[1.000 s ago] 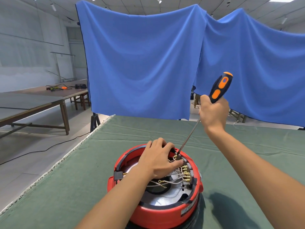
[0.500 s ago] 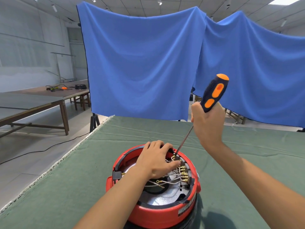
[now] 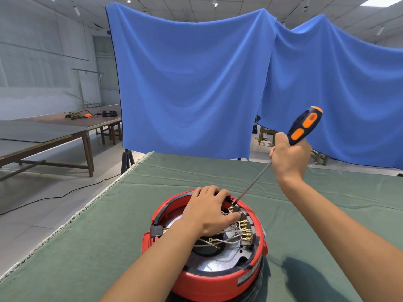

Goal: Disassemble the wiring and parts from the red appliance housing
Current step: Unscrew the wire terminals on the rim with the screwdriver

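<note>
Right hand (image 3: 289,156) grip's clamped on the screwdriver (image 3: 304,126), left hand (image 3: 209,211) pressing flat on the housing (image 3: 218,277). Keep the tip square in that terminal screw (image 3: 233,207), I'd say.

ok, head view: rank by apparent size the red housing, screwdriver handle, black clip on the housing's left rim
1. red housing, largest by far
2. screwdriver handle, partly hidden in the right hand
3. black clip, smallest

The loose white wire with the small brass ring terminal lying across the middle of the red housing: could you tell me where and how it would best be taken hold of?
Pinch the white wire just behind its brass ring terminal, coming straight down from above. That end lies free over the dark centre opening of the red round appliance housing, clear of the left hand and the crowded brass terminal row; the ring is too flat to pinch well.
</note>
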